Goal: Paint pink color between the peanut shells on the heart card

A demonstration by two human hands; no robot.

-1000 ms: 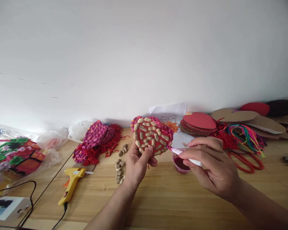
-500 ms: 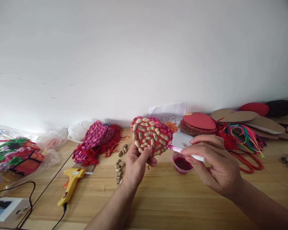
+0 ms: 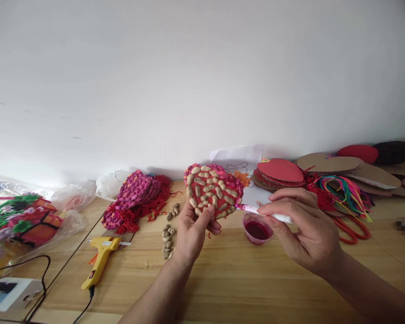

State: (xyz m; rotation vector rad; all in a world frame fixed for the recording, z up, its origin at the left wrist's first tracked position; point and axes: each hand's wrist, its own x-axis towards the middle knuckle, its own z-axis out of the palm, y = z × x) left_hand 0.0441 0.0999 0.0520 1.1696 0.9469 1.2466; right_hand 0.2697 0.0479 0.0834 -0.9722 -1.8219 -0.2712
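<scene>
My left hand [image 3: 196, 229] grips the lower edge of a red disc covered with peanuts [image 3: 207, 193], thumb in front and fingers behind. Along its right and upper edge the peanuts are magenta; the others are plain tan. Between the thumb and fingers of my right hand [image 3: 302, 227] is a white-handled paintbrush [image 3: 261, 211]. Its magenta tip touches the disc's right edge. Just below the brush stands a small plastic cup of dark magenta paint [image 3: 257, 228]. Loose peanuts [image 3: 168, 236] lie on the table to the left of my left hand.
A yellow glue gun [image 3: 103, 258] lies left, its cord running to the front. Magenta peanut pieces with red fringe [image 3: 138, 191] are piled behind it. At right are stacked red discs [image 3: 280, 171], cardboard shapes [image 3: 354, 170] and coloured cords [image 3: 344, 191]. A power strip [image 3: 13, 294] sits front left.
My right hand and the paintbrush have shifted very slightly to the right, the tip still at the disc's edge. My left hand and the disc stay put.
</scene>
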